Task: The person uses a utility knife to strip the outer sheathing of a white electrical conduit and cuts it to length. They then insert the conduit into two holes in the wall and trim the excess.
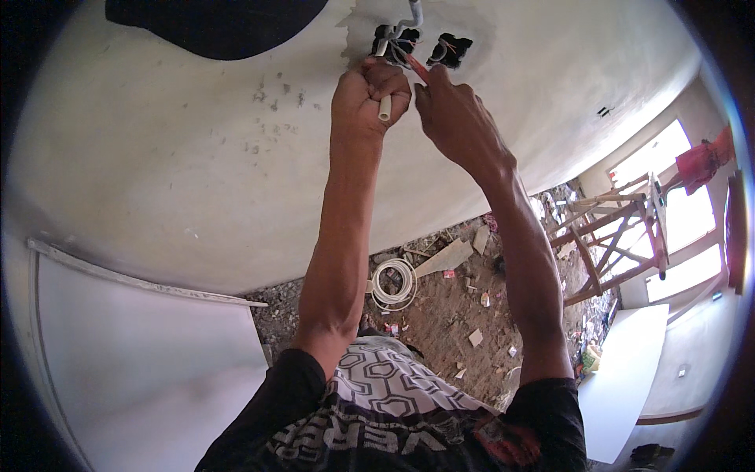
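My left hand (373, 96) is closed around a short cream plastic tube (384, 108), whose lower open end sticks out below the fist. The tube's upper end is at the left wall box opening (384, 33), a dark square hole with several thin wires (398, 46) coming out. Beside it, my right hand (462, 124) is closed on a red-handled tool (418, 69), its tip among the wires; the exact kind is hard to make out. To the right is a second dark box opening (451, 50). A grey conduit (416, 14) runs down into the left opening.
A coil of white cable (393, 285) lies on the rubble-strewn ground (448, 330) below my arms. To the right stands a wooden trestle (602, 244), near a red cloth (698, 167). White panels lean at lower left (141, 354) and right (625, 377). A dark shape (220, 27) covers the upper left.
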The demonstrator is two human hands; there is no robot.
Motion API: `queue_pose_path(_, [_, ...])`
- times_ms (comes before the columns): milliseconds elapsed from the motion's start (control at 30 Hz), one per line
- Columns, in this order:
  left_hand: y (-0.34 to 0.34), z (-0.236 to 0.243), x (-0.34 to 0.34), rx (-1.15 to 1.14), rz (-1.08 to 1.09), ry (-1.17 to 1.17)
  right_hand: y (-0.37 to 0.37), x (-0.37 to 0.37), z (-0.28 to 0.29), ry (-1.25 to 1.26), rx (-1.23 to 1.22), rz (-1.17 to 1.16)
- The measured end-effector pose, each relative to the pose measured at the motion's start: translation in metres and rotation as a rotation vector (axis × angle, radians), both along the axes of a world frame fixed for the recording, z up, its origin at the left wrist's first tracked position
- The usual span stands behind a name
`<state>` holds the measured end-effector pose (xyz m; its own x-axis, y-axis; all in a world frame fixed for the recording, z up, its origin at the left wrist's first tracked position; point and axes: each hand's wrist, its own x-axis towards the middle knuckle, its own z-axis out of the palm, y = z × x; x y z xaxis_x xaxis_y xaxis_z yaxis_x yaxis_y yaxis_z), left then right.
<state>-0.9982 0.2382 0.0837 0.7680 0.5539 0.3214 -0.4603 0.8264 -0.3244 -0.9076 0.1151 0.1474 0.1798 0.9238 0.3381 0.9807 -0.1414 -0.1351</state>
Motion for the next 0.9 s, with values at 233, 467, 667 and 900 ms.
queue_pose_path(233, [-0.031, 0.005, 0.004, 0.274, 0.527, 0.654, 0.001, 0.009, -0.007, -0.065, 0.061, -0.017])
queue_pose_path(467, [-0.042, -0.005, 0.003, 0.972, 1.560, 1.650, 0.007, 0.009, -0.009, -0.085, 0.078, -0.025])
queue_pose_path(667, [-0.035, -0.009, 0.006, 1.306, 1.710, 1.987, 0.008, 0.011, -0.015, -0.107, 0.118, -0.016])
queue_pose_path(900, [-0.004, -0.018, -0.006, 1.026, 0.979, 1.311, 0.006, 0.015, -0.016, -0.209, 0.188, 0.022])
